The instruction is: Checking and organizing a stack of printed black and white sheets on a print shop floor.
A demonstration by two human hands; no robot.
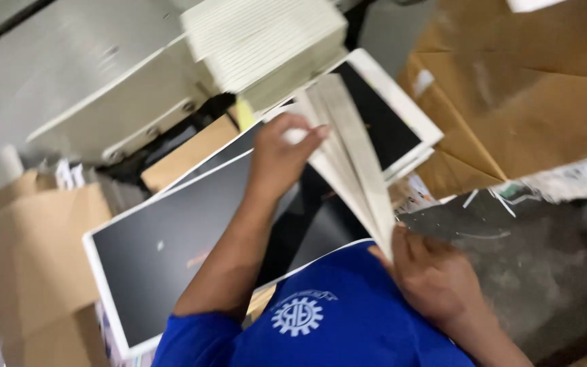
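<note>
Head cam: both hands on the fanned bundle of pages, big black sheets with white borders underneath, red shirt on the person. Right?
Not quite: the shirt is blue, as the head view shows. The rest holds: left hand and right hand are on the fanned bundle of pages, with black white-bordered sheets underneath.

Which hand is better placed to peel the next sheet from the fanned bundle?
Probably the left hand: its fingertips hold the fanned bundle at its loose upper ends, while the right hand holds the lower end.
</note>
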